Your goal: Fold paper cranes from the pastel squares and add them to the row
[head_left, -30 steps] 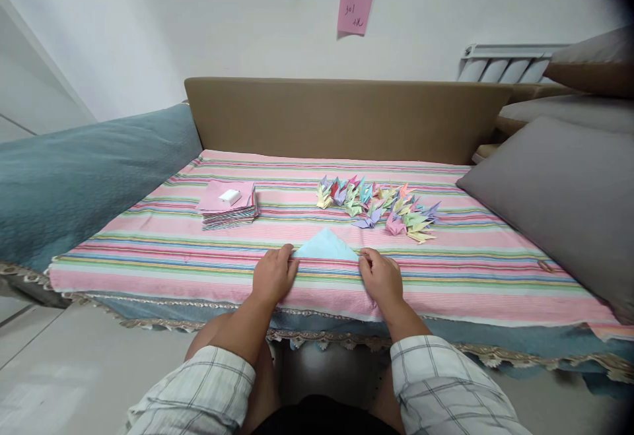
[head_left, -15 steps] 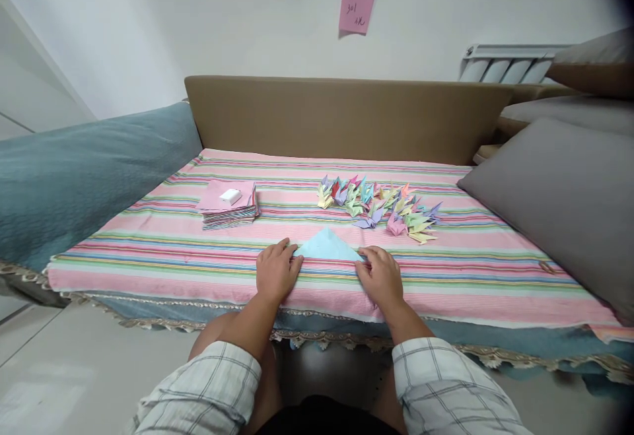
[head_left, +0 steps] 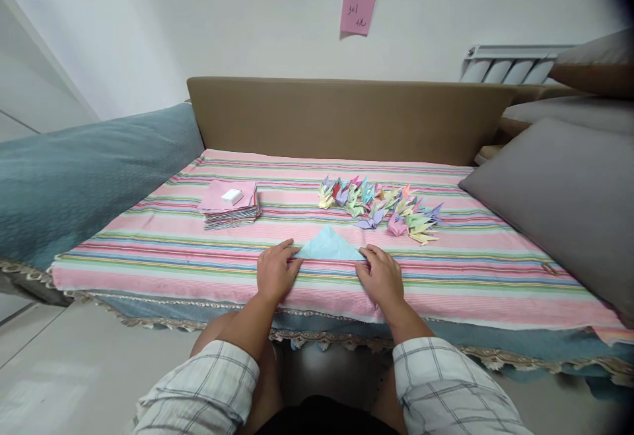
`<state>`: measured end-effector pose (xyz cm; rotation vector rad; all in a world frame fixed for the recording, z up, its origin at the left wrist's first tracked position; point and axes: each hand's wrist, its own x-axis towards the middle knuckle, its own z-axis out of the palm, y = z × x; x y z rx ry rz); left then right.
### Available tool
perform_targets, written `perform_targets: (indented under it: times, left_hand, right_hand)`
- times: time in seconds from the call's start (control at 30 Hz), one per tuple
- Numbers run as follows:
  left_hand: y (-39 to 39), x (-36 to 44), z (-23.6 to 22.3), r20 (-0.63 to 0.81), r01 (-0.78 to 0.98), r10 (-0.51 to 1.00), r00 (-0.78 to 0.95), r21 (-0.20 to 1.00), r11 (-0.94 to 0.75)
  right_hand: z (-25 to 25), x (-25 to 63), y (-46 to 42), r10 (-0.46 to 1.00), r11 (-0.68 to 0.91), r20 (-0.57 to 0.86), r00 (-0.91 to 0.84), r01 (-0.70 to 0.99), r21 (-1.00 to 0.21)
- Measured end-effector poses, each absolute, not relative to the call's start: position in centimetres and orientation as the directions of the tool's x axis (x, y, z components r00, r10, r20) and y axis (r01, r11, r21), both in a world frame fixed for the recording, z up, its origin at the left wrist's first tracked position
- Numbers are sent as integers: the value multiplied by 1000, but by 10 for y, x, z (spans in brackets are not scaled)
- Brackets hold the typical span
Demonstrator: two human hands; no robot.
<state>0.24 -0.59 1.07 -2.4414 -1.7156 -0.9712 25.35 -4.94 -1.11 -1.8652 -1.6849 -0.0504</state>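
Note:
A light blue sheet of origami paper (head_left: 329, 245), folded into a triangle, lies on the striped cloth with its point facing away from me and its long edge towards me. My left hand (head_left: 277, 267) pinches the triangle's left corner between thumb and fingers. At the right corner, my right hand (head_left: 381, 274) holds the paper the same way. Beyond the triangle to the right lies a group of folded paper cranes (head_left: 367, 214) in many colours. To the left stands a stack of square coloured paper (head_left: 218, 199), with a small white block (head_left: 232, 195) on top.
The striped cloth (head_left: 163, 263) covers a sofa seat with a brown backrest (head_left: 347, 118). A blue armrest (head_left: 99, 164) bounds the left, and a large grey cushion (head_left: 555, 197) the right. Small brown pieces (head_left: 549, 268) lie near the cushion. A pink note (head_left: 358, 10) hangs on the wall.
The view has shifted very slightly. Both hands stay at the triangle's corners, and nothing else has visibly moved.

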Motion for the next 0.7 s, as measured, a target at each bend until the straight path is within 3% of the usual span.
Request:
perform_targets:
  times: [0.27,0.57,0.7]
  left_hand:
    - [-3,-3,8,539,790,811,228,384,-478]
    - [-3,-2,8,502,823,823,265,328,-464]
    - [-4,-1,9,477,840,836,271,306,-447]
  right_hand:
    - [-10,254,-50,883,25,422,205,878,-478]
    - [-8,258,-52,860,130,472,192,814,-567]
    - [-8,258,-52,861,146,482,159,831,-536]
